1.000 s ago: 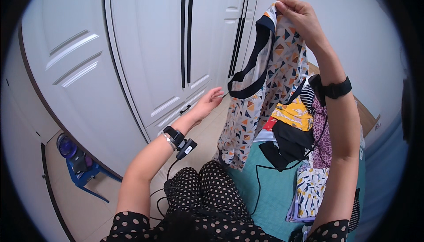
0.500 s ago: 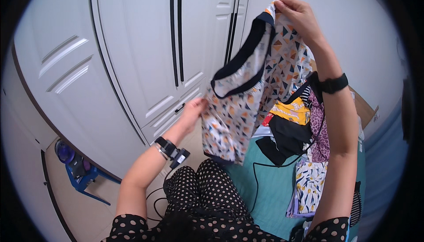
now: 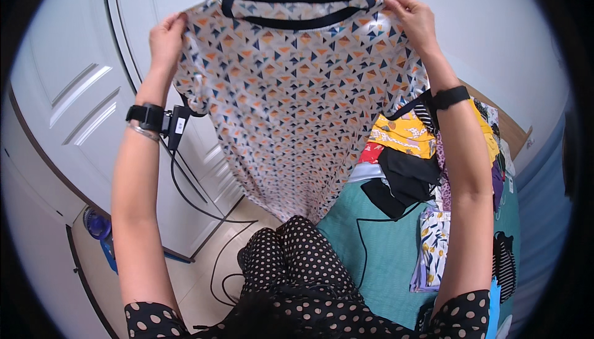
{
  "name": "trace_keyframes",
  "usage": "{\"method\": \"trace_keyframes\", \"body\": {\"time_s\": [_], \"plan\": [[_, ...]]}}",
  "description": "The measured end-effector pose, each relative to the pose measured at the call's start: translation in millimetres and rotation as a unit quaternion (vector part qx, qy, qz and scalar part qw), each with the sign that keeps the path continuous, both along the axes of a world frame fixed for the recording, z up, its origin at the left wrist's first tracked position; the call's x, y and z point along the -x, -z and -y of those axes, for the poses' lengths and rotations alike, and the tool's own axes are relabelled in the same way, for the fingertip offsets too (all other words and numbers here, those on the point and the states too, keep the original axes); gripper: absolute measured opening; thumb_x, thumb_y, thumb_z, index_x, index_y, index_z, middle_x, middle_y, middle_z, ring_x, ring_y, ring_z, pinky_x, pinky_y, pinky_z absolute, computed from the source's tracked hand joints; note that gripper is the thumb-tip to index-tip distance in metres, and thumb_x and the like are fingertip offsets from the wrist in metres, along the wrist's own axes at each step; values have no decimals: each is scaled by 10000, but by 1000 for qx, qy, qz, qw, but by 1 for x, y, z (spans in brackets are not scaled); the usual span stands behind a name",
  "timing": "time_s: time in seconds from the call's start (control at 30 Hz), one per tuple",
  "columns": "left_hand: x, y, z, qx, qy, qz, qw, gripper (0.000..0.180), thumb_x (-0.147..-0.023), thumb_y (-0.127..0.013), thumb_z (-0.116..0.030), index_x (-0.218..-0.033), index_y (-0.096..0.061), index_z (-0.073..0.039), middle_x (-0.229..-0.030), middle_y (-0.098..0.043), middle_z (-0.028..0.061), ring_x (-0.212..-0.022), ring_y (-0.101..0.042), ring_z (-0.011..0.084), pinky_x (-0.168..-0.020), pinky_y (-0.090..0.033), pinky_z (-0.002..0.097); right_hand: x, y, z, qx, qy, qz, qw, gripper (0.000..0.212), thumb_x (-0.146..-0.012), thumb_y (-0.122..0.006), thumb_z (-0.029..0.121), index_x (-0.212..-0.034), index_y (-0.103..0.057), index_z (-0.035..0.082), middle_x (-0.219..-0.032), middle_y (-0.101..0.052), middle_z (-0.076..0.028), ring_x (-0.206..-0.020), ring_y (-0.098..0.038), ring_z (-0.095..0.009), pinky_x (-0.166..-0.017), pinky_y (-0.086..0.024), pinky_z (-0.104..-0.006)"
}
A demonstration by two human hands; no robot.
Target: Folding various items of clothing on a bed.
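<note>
A short-sleeved T-shirt (image 3: 291, 85), white with small orange, blue and grey triangles and a dark navy neckband, hangs spread out in front of me. My left hand (image 3: 167, 40) pinches it at the left shoulder. At the opposite shoulder, my right hand (image 3: 413, 22) grips the fabric between thumb and fingers. The neckline is at the top, and the lower part narrows toward my knees. Both wrists wear black straps; a small black device with a cable is on the left one.
A bed with a green cover (image 3: 387, 240) lies to the right. On it are a yellow printed garment (image 3: 405, 136), black clothing (image 3: 408, 178) and a folded floral garment (image 3: 436, 240). White wardrobe doors (image 3: 74, 42) stand at left. Black cable (image 3: 213, 215) trails over the floor.
My left hand has moved up and left, from the shirt's side to its shoulder. The shirt, formerly turned sideways and bunched, is now stretched wide. My right hand stays nearly in place.
</note>
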State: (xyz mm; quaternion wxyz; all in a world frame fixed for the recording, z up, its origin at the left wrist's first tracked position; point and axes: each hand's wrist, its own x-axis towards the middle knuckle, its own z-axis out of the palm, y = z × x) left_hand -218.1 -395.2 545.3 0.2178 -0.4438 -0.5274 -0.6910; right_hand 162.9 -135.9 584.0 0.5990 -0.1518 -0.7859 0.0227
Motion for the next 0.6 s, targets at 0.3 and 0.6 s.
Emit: {"method": "trace_keyframes", "body": {"time_s": [0.3, 0.6], "plan": [[-51, -22, 45, -146, -157, -208, 954, 168, -899, -510, -30, -973, -660, -19, -799, -634, 4, -706, -526, 58, -647, -432, 200, -9, -2, 17, -141, -84, -113, 980, 174, -874, -638, 211, -921, -697, 55, -774, -683, -57, -692, -628, -119, -604, -484, -239], [-56, -41, 21, -327, 29, -175, 928, 164, -954, -464, -75, -1082, -553, -24, -930, -608, 27, -761, -547, 69, -654, -452, 201, 19, -18, 46, -219, -180, -275, 919, 87, -866, -589, 27, -892, -669, 2, -788, -642, -52, -671, -567, -95, -609, -445, -210]]}}
